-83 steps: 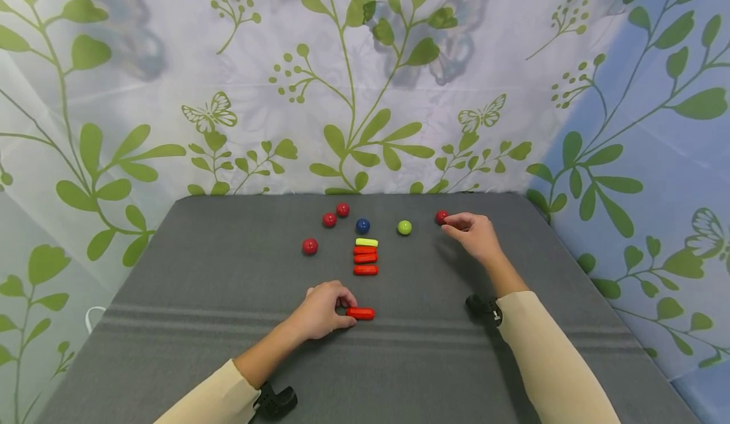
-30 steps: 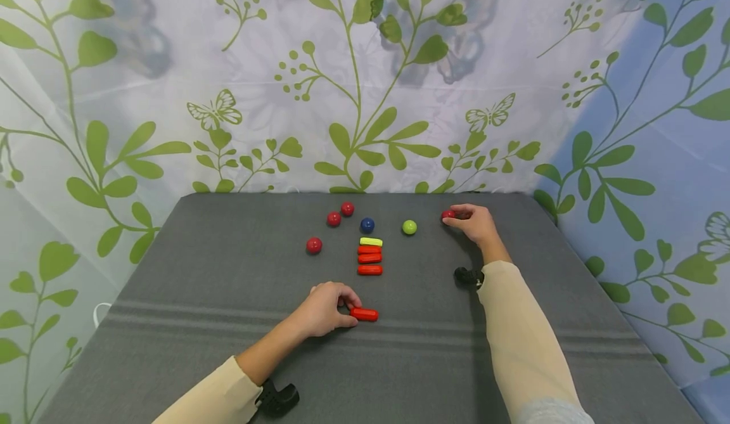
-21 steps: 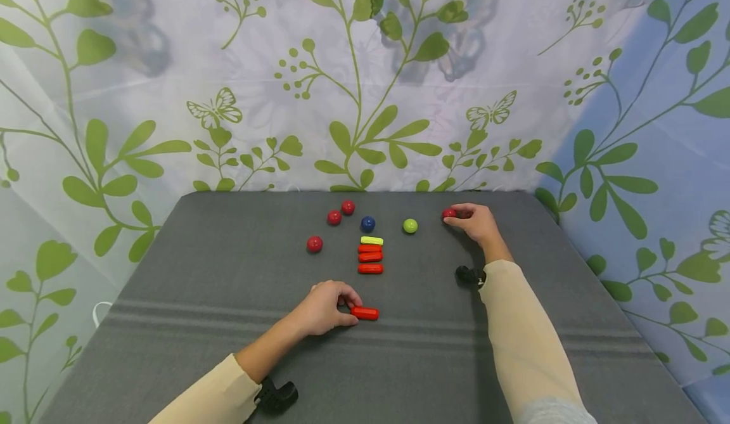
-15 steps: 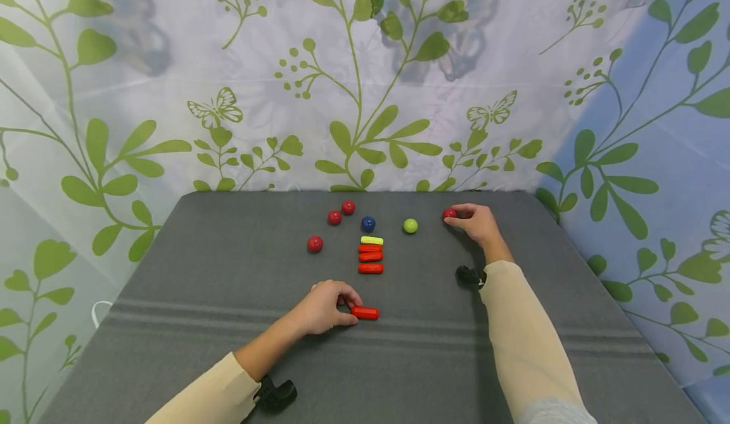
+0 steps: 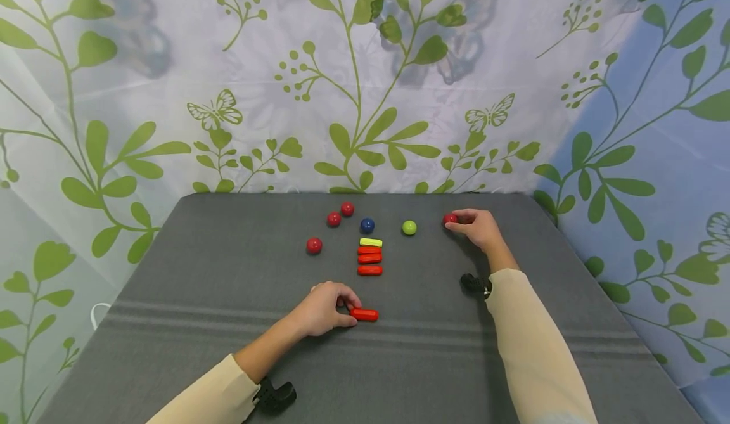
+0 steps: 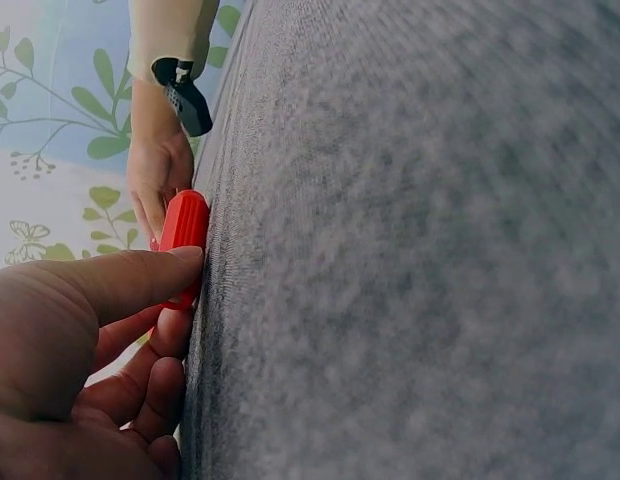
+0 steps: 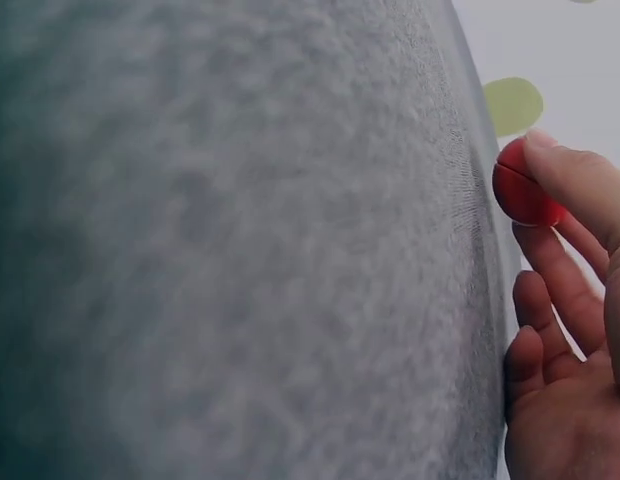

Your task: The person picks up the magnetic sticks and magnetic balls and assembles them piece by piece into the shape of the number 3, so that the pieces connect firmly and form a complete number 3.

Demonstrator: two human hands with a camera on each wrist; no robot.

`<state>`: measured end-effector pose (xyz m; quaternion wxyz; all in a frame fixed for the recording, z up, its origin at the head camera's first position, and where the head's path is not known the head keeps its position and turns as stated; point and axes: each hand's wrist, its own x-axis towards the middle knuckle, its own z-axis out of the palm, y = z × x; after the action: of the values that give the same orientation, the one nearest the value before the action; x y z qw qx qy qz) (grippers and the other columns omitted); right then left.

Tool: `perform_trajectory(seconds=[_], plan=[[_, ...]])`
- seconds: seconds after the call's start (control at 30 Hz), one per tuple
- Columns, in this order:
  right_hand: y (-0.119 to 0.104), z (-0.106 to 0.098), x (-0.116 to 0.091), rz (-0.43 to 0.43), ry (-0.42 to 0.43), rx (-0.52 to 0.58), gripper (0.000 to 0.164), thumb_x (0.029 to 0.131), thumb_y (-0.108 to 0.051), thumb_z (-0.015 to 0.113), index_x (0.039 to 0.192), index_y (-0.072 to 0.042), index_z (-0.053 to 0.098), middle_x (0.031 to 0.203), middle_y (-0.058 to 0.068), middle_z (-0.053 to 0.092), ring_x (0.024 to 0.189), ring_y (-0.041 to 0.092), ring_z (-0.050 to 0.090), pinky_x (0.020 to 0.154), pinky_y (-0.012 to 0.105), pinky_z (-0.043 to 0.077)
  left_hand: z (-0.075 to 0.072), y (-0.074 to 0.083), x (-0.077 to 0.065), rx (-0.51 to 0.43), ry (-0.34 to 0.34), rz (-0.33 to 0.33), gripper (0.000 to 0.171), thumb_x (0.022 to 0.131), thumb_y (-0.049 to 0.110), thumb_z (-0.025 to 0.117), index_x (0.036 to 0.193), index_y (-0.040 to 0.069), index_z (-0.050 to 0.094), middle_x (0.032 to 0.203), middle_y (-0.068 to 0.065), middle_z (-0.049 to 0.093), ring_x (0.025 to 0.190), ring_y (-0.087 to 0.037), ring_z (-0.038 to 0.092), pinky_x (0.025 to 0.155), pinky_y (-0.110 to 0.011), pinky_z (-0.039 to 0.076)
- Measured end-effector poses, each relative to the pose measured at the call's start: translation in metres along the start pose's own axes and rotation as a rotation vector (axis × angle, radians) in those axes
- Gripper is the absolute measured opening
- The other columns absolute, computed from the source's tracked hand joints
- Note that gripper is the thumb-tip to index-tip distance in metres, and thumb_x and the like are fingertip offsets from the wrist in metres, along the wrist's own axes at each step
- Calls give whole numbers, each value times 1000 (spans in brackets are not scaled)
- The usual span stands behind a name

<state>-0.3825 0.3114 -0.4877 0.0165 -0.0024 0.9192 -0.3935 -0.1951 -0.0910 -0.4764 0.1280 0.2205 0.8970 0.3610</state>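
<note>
In the head view my left hand [image 5: 326, 310] pinches one end of a short red ridged stick [image 5: 365, 314] lying on the grey cloth. The left wrist view shows the thumb along the ridged red side, with fingers beneath. My right hand [image 5: 478, 227] is farther off at the back right and pinches a red ball [image 5: 450, 219] between thumb and fingers. In the right wrist view a thin dark seam crosses the ball [image 7: 523, 190], and the other fingers curl loosely below it. Part of the ball is hidden by the thumb.
Ahead of the left hand lie several red sticks [image 5: 370, 258] in a column, topped by a yellow stick [image 5: 371, 242]. Behind are a blue ball [image 5: 367, 225], a green ball [image 5: 409, 227] and 3 red balls [image 5: 314, 245]. A patterned curtain [image 5: 353, 94] borders the table [image 5: 228, 272].
The right hand reached the red ball from slightly nearer, and in the last half second its wrist has shifted a little back and right. The left hand stays on the red stick.
</note>
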Motion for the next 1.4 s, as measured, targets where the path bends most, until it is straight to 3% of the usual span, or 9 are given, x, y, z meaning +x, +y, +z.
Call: perform_trajectory(seconds=[0.73, 1.4], plan=[[-7, -4, -33, -62, -85, -80, 54, 87, -40, 81, 129, -9, 70, 123, 16, 71, 106, 28, 62, 86, 37, 47, 0, 0, -1, 3, 12, 10, 16, 82, 19, 86, 93, 23, 75, 88, 11, 66, 85, -11, 55, 84, -38, 35], [-25, 9, -79, -124, -193, -18, 45, 85, -34, 84, 123, -11, 73, 109, 9, 75, 94, 21, 64, 77, 34, 50, 1, -2, -1, 0, 6, 3, 17, 82, 19, 86, 94, 24, 75, 87, 10, 66, 84, -11, 54, 83, -37, 35]])
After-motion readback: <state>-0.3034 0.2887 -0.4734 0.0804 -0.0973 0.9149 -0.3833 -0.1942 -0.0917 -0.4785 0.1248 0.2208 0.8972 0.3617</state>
